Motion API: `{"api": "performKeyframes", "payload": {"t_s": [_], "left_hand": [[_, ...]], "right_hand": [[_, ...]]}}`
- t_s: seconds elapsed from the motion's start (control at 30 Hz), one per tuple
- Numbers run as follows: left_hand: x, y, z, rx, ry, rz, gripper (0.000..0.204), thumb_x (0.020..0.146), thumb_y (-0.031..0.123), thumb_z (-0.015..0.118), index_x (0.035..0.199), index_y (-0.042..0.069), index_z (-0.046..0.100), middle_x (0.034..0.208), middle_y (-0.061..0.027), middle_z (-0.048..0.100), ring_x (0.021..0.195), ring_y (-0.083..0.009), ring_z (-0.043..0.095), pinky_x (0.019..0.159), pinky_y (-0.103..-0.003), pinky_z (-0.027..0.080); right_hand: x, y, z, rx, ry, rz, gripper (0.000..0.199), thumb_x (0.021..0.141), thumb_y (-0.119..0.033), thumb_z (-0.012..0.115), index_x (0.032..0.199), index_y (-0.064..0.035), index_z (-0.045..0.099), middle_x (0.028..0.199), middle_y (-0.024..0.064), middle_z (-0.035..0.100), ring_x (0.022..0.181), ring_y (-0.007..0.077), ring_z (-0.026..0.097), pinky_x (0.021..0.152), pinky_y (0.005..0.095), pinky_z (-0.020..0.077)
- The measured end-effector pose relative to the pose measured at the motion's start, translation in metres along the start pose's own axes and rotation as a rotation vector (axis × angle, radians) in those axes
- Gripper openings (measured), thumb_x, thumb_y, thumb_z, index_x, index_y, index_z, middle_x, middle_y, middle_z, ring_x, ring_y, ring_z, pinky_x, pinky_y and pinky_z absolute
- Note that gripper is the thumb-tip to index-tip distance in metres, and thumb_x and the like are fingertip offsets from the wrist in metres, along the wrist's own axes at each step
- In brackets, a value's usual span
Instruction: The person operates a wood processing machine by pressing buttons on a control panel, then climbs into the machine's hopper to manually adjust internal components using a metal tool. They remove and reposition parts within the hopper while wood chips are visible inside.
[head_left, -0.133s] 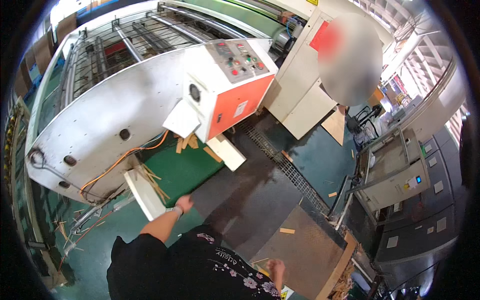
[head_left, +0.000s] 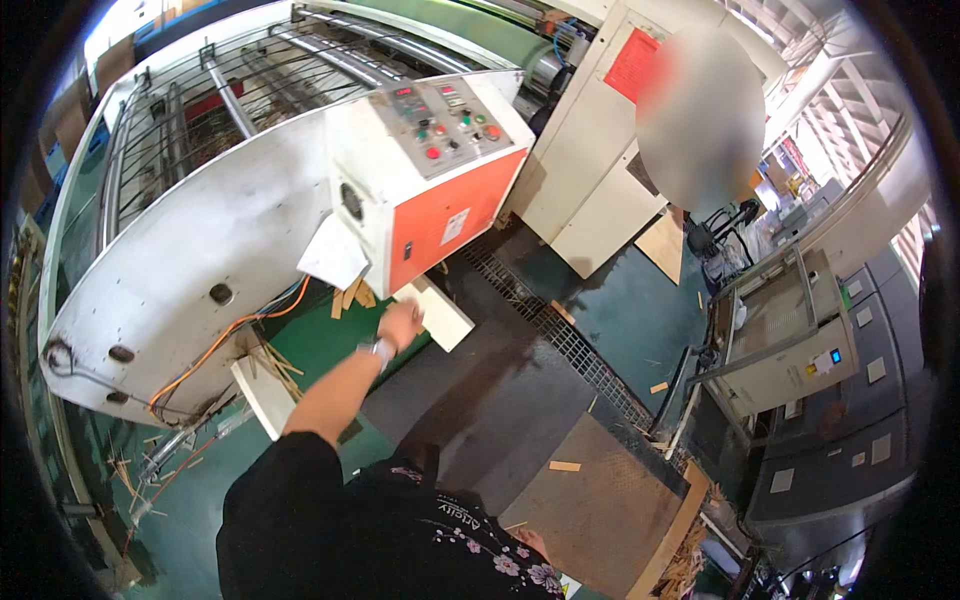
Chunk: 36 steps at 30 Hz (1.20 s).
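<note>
My left hand (head_left: 401,326) reaches forward with a band on its wrist. Its fingers look loosely curled, and I see nothing in them. It is over the floor beside a white ledge (head_left: 440,315), below a white control box (head_left: 345,190) with an orange-red door (head_left: 455,217). On top of that box is a grey panel (head_left: 447,125) of coloured buttons. Low in the view, my right hand (head_left: 532,543) shows only partly past my black shirt (head_left: 400,520); its fingers are mostly hidden.
A large white machine (head_left: 190,245) with rollers fills the left. An orange cable (head_left: 235,328) hangs along it. A metal grating (head_left: 590,348) crosses the dark floor. Wood scraps (head_left: 565,466) lie about. Grey cabinets (head_left: 840,400) stand right. A blurred oval covers part of the upper right.
My left hand has risen forward and slightly right, nearer the control box. My right hand has drawn back, now largely behind the shirt. The view has shifted a little.
</note>
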<state>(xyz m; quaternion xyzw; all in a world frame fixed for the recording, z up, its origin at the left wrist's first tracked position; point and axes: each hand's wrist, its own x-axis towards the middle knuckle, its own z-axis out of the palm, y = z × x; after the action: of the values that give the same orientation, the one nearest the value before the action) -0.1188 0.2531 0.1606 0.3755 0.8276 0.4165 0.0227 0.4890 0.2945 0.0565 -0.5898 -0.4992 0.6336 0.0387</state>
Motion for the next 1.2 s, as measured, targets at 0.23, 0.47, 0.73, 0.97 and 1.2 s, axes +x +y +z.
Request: {"api": "performKeyframes", "payload": {"t_s": [0.23,0.47,0.73,0.97,1.2], "left_hand": [[0.319,0.047,-0.034,0.567,0.210,-0.074,0.035,0.085,0.035,0.052,0.098,0.003,0.053,0.086,-0.0194,0.062,0.080,-0.0370,0.060,0.067,-0.046,0.049],[0.388,0.018,-0.007,0.791,-0.055,-0.392,0.025,0.084,0.022,0.048,0.091,0.009,0.068,0.095,-0.0144,0.065,0.089,-0.0315,0.063,0.073,-0.042,0.051],[0.414,0.032,0.009,0.658,0.075,-0.411,0.037,0.085,0.038,0.050,0.091,0.002,0.053,0.080,-0.0202,0.064,0.078,-0.0383,0.062,0.068,-0.049,0.047],[0.397,0.064,0.006,0.659,0.309,-0.625,0.034,0.085,0.019,0.054,0.116,0.007,0.046,0.090,-0.0154,0.063,0.076,-0.0354,0.061,0.065,-0.047,0.046],[0.408,0.068,-0.001,0.827,0.119,-0.526,0.020,0.083,0.012,0.055,0.099,0.007,0.044,0.072,-0.0175,0.060,0.067,-0.0379,0.059,0.057,-0.047,0.044]], "right_hand": [[0.133,-0.103,-0.017,-0.120,-0.068,0.148,0.018,0.084,-0.015,0.051,0.084,0.0015,0.057,0.076,0.0128,0.061,0.064,0.0218,0.060,0.058,0.0322,0.0475],[0.303,-0.247,-0.062,-0.254,-0.144,0.173,0.018,0.081,-0.017,0.052,0.074,-0.0023,0.059,0.068,0.0096,0.061,0.060,0.0221,0.059,0.055,0.0351,0.0469],[0.502,-0.380,-0.214,-0.799,-0.056,-0.188,0.022,0.078,-0.020,0.053,0.063,-0.0066,0.061,0.059,0.0059,0.061,0.056,0.0224,0.058,0.053,0.0385,0.0462],[0.523,-0.737,-0.118,0.055,0.130,-0.439,0.022,0.091,-0.019,0.048,0.099,0.0012,0.056,0.085,0.0103,0.064,0.072,0.0168,0.061,0.061,0.0293,0.0488],[0.592,-0.950,-0.093,0.189,0.018,-0.888,0.022,0.094,-0.021,0.048,0.101,-0.0020,0.057,0.088,0.0074,0.064,0.077,0.0161,0.062,0.066,0.0283,0.0499]]}}
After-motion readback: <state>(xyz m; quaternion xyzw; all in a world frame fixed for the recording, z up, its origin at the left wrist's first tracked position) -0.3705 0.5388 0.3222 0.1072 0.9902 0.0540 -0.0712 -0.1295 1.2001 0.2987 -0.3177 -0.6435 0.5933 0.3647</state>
